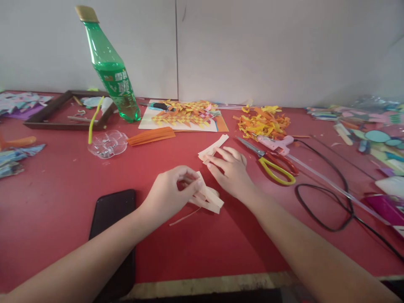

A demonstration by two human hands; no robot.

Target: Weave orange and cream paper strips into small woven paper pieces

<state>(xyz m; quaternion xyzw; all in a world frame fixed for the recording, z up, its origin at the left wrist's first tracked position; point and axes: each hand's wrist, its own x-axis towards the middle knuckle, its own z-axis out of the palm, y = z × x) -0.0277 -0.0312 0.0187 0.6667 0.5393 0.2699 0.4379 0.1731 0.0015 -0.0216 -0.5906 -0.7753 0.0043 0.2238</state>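
My left hand [172, 189] is closed on a few cream paper strips [212, 202], whose ends stick out to the right of the fingers. Part of the strips is hidden by the palm. My right hand [232, 170] lies palm down with its fingers apart, their tips touching another small bunch of cream strips [212, 147] on the table. A thin, pale sliver [184, 217] lies below my left hand. Just right of my right hand are scissors [277, 170] with yellow and red handles.
On the red table [164, 252] a green bottle [113, 80] stands by a frame [38, 122]. A clear flower dish [109, 144], an orange paper bundle [151, 136], yellow-orange scraps [261, 121], a pink glue gun [277, 145] with black cord, and a phone [115, 210] lie around.
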